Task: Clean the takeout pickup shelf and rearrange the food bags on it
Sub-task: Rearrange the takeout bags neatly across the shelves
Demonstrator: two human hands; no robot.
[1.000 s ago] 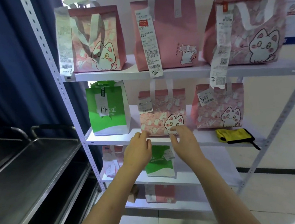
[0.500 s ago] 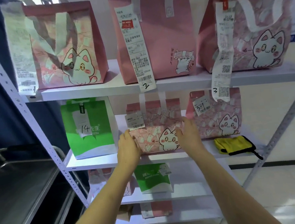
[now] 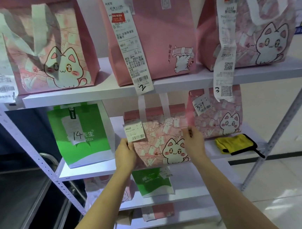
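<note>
A small pink cat-print bag [image 3: 159, 141] with a white receipt tag stands in the middle of the second shelf [image 3: 89, 171]. My left hand [image 3: 125, 155] holds its left side and my right hand [image 3: 194, 143] holds its right side, fingers wrapped round the edges. To the left stands a green and white bag marked 14 [image 3: 82, 135]. On the right is another pink cat bag tagged 34 [image 3: 217, 112]. A yellow cleaning cloth [image 3: 235, 143] lies on the shelf at the right end.
Three large pink bags [image 3: 49, 50] [image 3: 154, 37] [image 3: 248, 27] with receipts marked 1, 2, 3 fill the top shelf [image 3: 180, 83]. A green bag [image 3: 153, 182] and pink bags sit on lower shelves. A steel cart [image 3: 16, 195] stands left. Tiled floor lies right.
Both hands rose from the shelf's front edge and closed on the sides of the middle pink bag. The camera moved closer to the shelf.
</note>
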